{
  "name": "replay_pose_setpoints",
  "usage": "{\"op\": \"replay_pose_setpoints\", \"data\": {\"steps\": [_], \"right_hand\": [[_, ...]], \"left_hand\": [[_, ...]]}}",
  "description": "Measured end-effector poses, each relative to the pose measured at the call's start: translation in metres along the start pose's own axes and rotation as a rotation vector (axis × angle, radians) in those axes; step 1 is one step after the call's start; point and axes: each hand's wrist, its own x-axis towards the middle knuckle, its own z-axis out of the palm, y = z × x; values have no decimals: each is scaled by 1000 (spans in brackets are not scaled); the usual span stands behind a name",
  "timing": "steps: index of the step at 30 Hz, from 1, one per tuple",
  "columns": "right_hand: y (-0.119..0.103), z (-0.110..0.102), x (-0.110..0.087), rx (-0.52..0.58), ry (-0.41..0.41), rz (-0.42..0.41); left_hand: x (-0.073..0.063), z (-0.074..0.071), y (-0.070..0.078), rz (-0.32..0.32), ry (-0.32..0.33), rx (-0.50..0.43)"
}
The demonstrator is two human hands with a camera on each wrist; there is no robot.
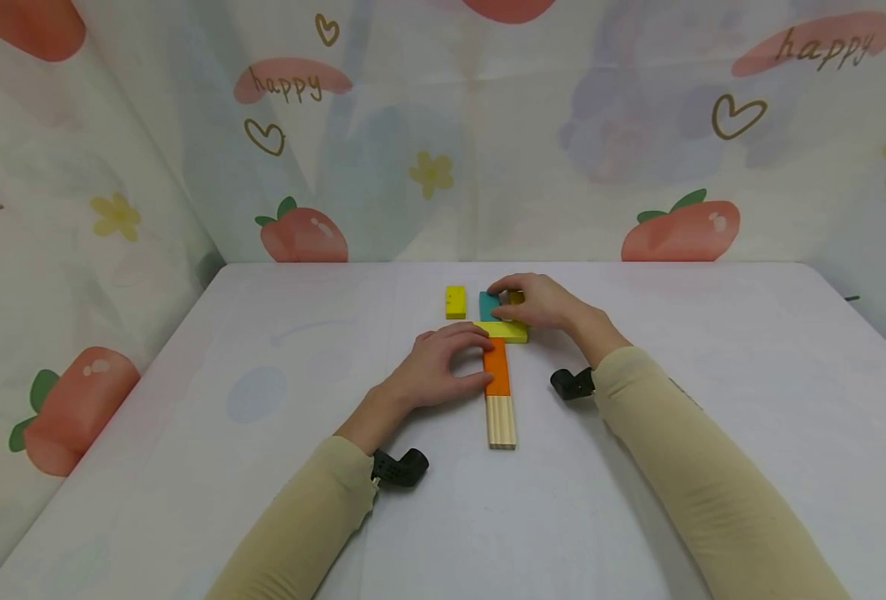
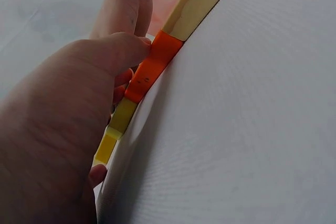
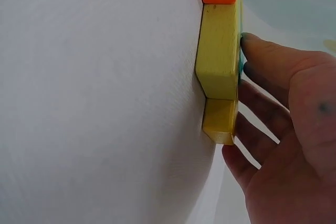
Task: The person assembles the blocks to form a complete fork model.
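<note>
My right hand [image 1: 540, 302] has its thumb and index finger at opposite ends of a teal block [image 1: 488, 306], pinching it lengthwise. Beside the teal block, a darker yellow block [image 3: 219, 116] is partly covered by that hand in the head view. A pale yellow block [image 1: 508, 332] lies crosswise below both. My left hand [image 1: 443, 367] lies along the left side of an orange block [image 1: 497, 367], thumb and fingertips against it. From the orange block's near end, a bare wood piece [image 1: 501, 422] continues the line.
A separate yellow block [image 1: 455, 302] lies left of the teal one. All the blocks lie flat on a white-covered table [image 1: 638, 500]. A printed curtain [image 1: 480, 125] hangs behind the table's back edge and along the left side.
</note>
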Motion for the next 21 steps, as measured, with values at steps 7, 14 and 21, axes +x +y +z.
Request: {"op": "replay_pose_setpoints", "data": {"steps": [7,14,21], "right_hand": [[2,-2,-7,10,15,21],[2,-7,-17,10,32,10],[3,-10,-29,8,64,-26]], "left_hand": [[0,1,1,5,1,10],[-1,1,0,1,48,-8],[1,-3,0,-20,136,-47]]}}
